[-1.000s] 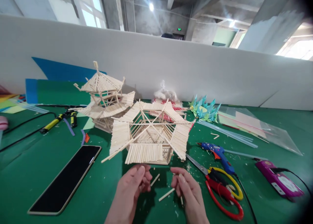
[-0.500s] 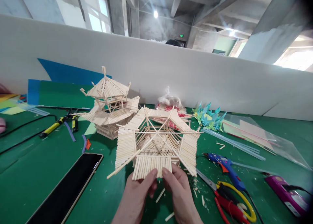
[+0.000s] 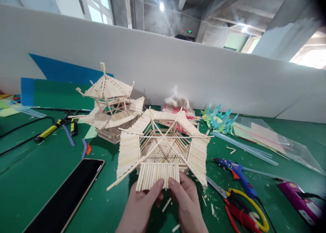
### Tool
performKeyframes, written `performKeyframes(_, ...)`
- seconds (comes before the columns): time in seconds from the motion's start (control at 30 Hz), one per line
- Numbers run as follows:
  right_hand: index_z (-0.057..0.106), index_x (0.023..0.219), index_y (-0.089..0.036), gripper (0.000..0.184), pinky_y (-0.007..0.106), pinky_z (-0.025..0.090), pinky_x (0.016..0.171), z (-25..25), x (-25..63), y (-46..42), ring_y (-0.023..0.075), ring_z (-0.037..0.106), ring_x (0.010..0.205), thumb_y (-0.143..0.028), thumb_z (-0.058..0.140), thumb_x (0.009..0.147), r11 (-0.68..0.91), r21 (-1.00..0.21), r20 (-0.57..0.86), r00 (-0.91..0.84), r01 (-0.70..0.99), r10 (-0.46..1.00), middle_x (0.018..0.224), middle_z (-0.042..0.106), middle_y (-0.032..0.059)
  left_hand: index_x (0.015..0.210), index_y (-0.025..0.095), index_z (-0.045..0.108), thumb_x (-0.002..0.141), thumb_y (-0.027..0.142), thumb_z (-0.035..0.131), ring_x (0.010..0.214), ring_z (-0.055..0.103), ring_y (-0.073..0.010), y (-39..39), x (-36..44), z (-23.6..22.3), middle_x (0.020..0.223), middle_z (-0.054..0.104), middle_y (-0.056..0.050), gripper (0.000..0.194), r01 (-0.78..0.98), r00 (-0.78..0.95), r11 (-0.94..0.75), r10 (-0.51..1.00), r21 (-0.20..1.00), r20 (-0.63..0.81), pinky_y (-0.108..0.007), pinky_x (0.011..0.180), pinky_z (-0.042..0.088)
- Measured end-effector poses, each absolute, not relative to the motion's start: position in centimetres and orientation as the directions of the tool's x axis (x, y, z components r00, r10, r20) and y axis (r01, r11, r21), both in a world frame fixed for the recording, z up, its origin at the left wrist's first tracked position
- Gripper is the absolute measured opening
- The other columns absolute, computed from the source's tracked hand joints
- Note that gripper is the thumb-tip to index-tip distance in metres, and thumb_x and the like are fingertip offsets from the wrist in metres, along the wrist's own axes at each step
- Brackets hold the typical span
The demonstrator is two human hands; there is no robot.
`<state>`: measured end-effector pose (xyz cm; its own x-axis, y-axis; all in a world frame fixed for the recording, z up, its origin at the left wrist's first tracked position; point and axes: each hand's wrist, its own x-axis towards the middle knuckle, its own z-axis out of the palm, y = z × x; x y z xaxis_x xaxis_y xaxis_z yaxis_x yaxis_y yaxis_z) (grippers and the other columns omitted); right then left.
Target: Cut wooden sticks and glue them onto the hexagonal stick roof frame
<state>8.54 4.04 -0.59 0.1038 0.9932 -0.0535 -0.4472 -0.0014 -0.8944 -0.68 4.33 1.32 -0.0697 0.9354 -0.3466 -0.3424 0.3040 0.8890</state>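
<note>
A panel of thin wooden sticks (image 3: 158,173) lies at the near edge of an open-topped stick pavilion model (image 3: 128,151). My left hand (image 3: 146,197) pinches its front edge, thumb on top and fingers beneath. Close beside it, my right hand (image 3: 185,197) grips the same panel near its right corner in the same way. The pavilion's other roof slopes are covered with sticks, and bare sticks cross over its middle. Behind on the left stands a roofed stick pagoda (image 3: 109,107). My fingertips under the panel are partly hidden.
On the right lie a blue glue gun (image 3: 236,173), pliers (image 3: 244,212), scissors (image 3: 216,186) and a purple device (image 3: 299,202). A phone (image 3: 66,195) and yellow-handled tool (image 3: 51,129) lie left. Folded paper leaves (image 3: 219,119) and a bag of sticks (image 3: 178,107) are behind.
The view has shifted slightly, and the model appears a little larger and nearer. Both hands keep the same grip on the stick panel.
</note>
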Motion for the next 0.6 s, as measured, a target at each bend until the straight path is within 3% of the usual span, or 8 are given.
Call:
performKeyframes(0.43, 0.068, 0.083, -0.017, 0.024, 0.032, 0.046, 0.061, 0.3, 8.88, 3.93, 0.0207, 0.059, 0.068, -0.038, 0.061, 0.072, 0.003, -0.929, -0.038, 0.103, -0.369, 0.994, 0.071, 0.066, 0.0057, 0.055, 0.014, 0.061, 0.06, 0.026, 0.072, 0.042, 0.046, -0.0102, 4.61, -0.76, 1.09, 0.042, 0.055, 0.003, 0.017, -0.336, -0.072, 0.3, 0.937, 0.893, -0.343, -0.022, 0.042, 0.036)
performKeyframes(0.6, 0.068, 0.081, -0.017, 0.028, 0.03, 0.046, 0.055, 0.23, 8.78, 3.96, 0.0204, 0.058, 0.063, -0.041, 0.061, 0.07, -0.013, -0.927, -0.056, 0.105, -0.374, 0.993, 0.068, 0.066, 0.0053, 0.055, 0.014, 0.063, 0.058, 0.029, 0.073, 0.043, 0.046, -0.011, 4.54, -1.0, 1.4, 0.043, 0.056, 0.002, 0.018, -0.35, -0.038, 0.293, 0.945, 0.89, -0.326, -0.022, 0.042, 0.036)
